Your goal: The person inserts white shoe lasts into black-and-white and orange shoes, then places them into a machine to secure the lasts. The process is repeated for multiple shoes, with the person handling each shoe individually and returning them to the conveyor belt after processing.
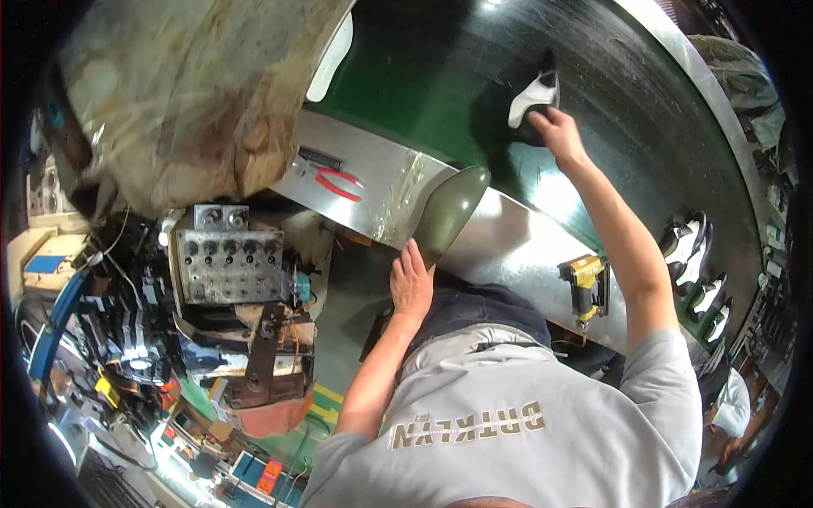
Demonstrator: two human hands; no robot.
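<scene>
My left hand (412, 284) is closed around the near end of a glossy olive-green shoe last (457, 207), which is tilted over the metal ledge with its rounded end pointing away from me. My right hand (559, 137) reaches out over the green belt and grips the dark near end of a black-and-white shoe upper (537, 95). The fingertips on the upper are partly hidden. To the left of the last, red-handled pliers (339, 184) lie on the metal ledge (381, 182). On the ledge's right part rests a yellow-and-black air stapler (584, 286).
Several black-and-white uppers (688, 250) stand at the right of the green belt (415, 76). A white sole-shaped piece (332, 59) lies at its far left. A large worn machine part (195, 93) looms at the upper left, above a control panel (229, 264) with knobs.
</scene>
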